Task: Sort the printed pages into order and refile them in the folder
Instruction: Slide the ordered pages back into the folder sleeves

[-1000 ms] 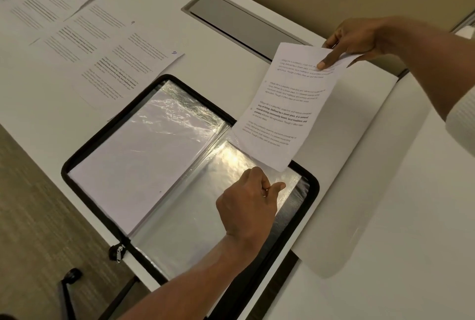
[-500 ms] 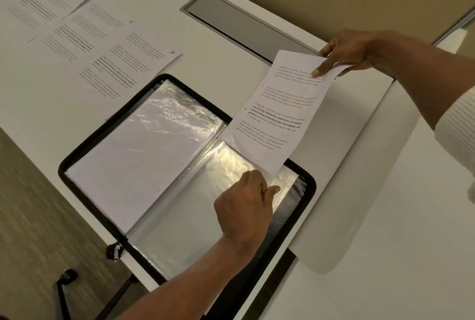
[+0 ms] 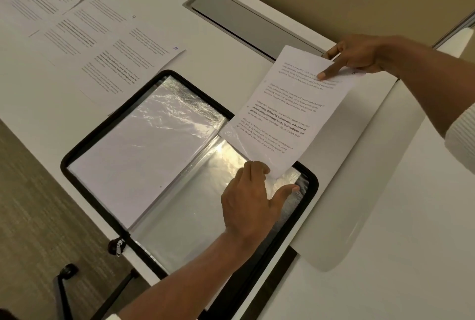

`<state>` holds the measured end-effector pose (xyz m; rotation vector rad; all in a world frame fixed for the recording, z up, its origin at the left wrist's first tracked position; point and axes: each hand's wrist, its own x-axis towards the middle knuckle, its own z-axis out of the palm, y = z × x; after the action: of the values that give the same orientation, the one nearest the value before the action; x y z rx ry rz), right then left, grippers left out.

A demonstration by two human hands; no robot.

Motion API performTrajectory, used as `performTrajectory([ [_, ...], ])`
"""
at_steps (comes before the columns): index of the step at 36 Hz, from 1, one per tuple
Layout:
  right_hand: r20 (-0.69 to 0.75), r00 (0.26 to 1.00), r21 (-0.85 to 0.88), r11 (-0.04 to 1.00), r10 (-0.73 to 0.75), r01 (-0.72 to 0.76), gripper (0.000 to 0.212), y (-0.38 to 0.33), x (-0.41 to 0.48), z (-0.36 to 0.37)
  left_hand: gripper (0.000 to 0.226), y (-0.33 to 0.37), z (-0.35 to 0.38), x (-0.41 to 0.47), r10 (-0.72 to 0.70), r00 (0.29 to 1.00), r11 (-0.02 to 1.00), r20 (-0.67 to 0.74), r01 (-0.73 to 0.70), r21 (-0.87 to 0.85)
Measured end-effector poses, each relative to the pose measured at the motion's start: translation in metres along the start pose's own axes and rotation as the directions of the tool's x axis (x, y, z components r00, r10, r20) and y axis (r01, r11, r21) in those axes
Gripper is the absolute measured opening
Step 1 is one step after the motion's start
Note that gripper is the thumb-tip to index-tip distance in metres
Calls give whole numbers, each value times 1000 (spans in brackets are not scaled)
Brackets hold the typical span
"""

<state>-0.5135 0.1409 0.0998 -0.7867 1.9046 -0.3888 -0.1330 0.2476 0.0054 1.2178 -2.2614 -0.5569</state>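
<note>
Left hand: the left hand [image 3: 252, 199], in the lower centre of the frame, is seen from the back. Its fingers are curled down at the mouth of the clear sleeve [image 3: 195, 217] and the thumb [image 3: 288, 190] is stretched out to the right over the film. The tips are hidden, so whether the film is pinched cannot be told.
Right hand: the right hand [image 3: 359, 55], at the upper right, grips the page [image 3: 290, 114] by its top edge. The index finger [image 3: 325, 74] is laid on the printed face and the thumb is hidden behind the sheet.
Page: the page is held in the air, print up. Its long axis runs from the upper right down toward the centre, and its lower corner meets the left hand's knuckles.
Key relation: the sleeve's mouth lies just under the page's lower edge, and the sleeve runs on toward the lower left, roughly in line with the sheet. The left hand is the nearer one to the mouth, and the right hand is at the far end of the page. A push along that axis is judged to be what the insertion calls for.
Folder: the folder [image 3: 313, 186], edged in black zip, lies open on the surface [image 3: 226, 62]. Its left leaf [image 3: 144, 155] is already filled with white sheets.
Loose pages: the loose pages [image 3: 123, 62] are spread at the upper left, well apart from both hands.
</note>
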Motion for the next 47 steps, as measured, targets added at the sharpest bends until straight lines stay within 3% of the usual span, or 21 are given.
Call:
performTrajectory([
  [3,-27,1000,-17,1000,3,-4,35,2,-1,-4,74,-10,2,-3,38,997,999,62,-37,-11],
  [6,-23,1000,-27,1000,0,-1,37,1,-1,-5,100,-25,9,-10,56,975,997,214,-66,40],
  [11,-91,996,-47,999,-22,18,32,-6,0,-1,125,-35,13,-21,218,881,957,421,-277,85],
  [15,-71,997,-88,996,-39,33,34,-7,6,1,125,-33,15,-27,273,810,922,518,-375,100],
  [24,35,998,-140,988,-57,61,29,-5,16,16,120,-34,21,-28,305,738,865,602,-479,149],
  [27,11,997,-113,990,-78,79,30,-4,21,15,120,-33,21,-29,326,718,852,616,-505,139],
  [33,131,991,-185,982,-20,45,36,-1,26,24,118,-32,23,-31,336,696,845,635,-520,122],
  [47,238,971,-327,943,24,57,38,-7,30,86,113,-32,23,-31,339,694,859,635,-504,91],
])
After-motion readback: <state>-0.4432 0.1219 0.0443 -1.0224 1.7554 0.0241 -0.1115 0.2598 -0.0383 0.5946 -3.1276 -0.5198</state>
